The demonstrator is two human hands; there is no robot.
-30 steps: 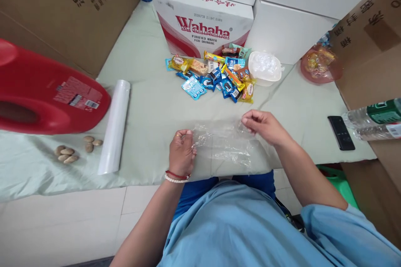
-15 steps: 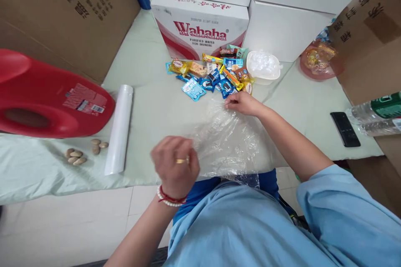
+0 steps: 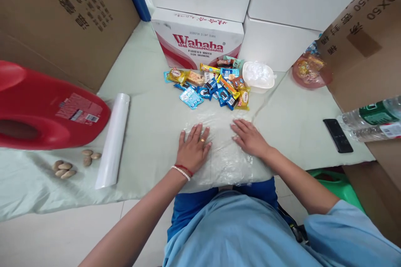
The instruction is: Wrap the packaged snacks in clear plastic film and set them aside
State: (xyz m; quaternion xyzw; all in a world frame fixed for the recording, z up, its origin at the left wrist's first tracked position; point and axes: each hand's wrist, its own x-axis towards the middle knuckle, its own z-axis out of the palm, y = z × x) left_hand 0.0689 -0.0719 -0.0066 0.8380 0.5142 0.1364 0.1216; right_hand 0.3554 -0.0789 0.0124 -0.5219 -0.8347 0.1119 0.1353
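**Head view, change.** Half a second ago the clear plastic sheet [image 3: 226, 159] was lifted and rumpled, with the right hand pinching its far edge and the left hand raised above the near edge. It now lies flat on the table [image 3: 150, 112], at the near edge in front of the person. The left hand [image 3: 194, 147] and right hand [image 3: 249, 137] are both palm-down on it, fingers spread and pinching nothing. Judged from this, the sheet has been laid out and is being pressed smooth.

**Head view, containers.**
- White tub [image 3: 257, 76]: just right of the snack packets [image 3: 208, 85]. It holds something pale and crinkled that cannot be identified.
- Pink bowl [image 3: 311, 73]: far right, holds wrapped sweets, apparently under film.
- Wahaha carton [image 3: 197, 39]: closed, behind the packets.
- Red jug [image 3: 46, 110]: on its side at left, contents hidden.
- Water bottle [image 3: 372, 119]: lying at right, clear inside.

**Head view, loose items.**
- Film roll [image 3: 113, 139]: left of the sheet, well apart from it.
- Nuts [image 3: 64, 167]: beside the roll's near end.
- Black handset [image 3: 337, 135]: to the right.
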